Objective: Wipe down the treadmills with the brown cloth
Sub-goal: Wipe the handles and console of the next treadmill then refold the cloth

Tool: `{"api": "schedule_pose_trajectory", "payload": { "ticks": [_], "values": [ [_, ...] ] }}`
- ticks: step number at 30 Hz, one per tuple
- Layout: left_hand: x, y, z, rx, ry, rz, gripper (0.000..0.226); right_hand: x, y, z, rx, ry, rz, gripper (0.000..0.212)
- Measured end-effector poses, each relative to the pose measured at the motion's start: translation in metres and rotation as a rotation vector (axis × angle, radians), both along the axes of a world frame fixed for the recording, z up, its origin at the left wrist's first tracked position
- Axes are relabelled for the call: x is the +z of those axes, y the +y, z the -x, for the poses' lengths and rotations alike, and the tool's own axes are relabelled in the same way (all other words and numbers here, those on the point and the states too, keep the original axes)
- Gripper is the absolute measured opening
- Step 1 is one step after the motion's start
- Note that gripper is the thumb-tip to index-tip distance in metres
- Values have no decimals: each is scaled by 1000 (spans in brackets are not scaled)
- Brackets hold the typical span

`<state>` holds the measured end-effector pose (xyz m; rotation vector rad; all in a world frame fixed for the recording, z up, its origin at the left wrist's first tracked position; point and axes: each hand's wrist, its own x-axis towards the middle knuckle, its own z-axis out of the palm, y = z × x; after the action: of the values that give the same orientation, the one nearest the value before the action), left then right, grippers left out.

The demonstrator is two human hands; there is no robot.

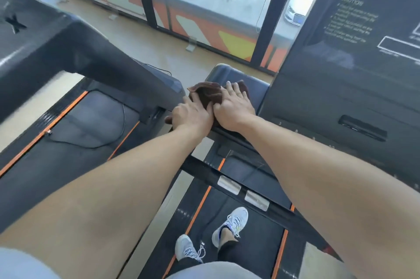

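Note:
The brown cloth (pixel 208 94) lies bunched on the left handrail arm (pixel 256 94) of the treadmill I stand on. My right hand (pixel 231 108) presses flat on the cloth's right part with fingers spread. My left hand (pixel 192 116) lies beside it, fingers reaching onto the cloth's left edge. The treadmill's black console (pixel 354 78) rises to the right, printed with white caution text. Its belt (pixel 238 233) with orange side stripes runs under my white trainers. A second treadmill (pixel 75 128) stands to the left.
The neighbouring treadmill's dark console and upright (pixel 68 46) fill the upper left. A cable (pixel 123 117) lies on its motor cover. A crossbar with two silver pulse pads (pixel 243 193) spans in front of me. Windows with black frames (pixel 270 17) stand ahead across a tan floor.

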<state>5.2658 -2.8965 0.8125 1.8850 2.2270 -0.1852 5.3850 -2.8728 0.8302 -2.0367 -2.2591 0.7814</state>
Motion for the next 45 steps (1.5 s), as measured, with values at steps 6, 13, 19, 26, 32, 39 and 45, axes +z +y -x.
{"api": "schedule_pose_trajectory", "payload": {
  "ticks": [6, 13, 19, 26, 32, 39, 45],
  "values": [
    [-5, -43, 42, -42, -179, -229, 83, 51, -16, -7, 133, -258, -62, 36],
    [-21, -50, 53, 198, -477, -303, 85, 68, 12, -38, 184, -537, -398, 74],
    [-28, -46, 50, 105, -328, -235, 84, 17, -28, -13, 59, -156, -174, 44],
    [-26, -44, 50, 120, -308, -200, 84, 11, -17, -3, 4, -294, -150, 47],
    [-22, -45, 49, 111, -309, -182, 82, 27, -7, -13, 56, -354, -9, 42],
    [-24, -43, 49, 93, -254, -156, 88, 3, -21, -9, 0, -340, -152, 34],
    [-19, -45, 47, 59, -238, -135, 85, 32, 0, -16, 110, -366, 23, 33]
  ]
}}
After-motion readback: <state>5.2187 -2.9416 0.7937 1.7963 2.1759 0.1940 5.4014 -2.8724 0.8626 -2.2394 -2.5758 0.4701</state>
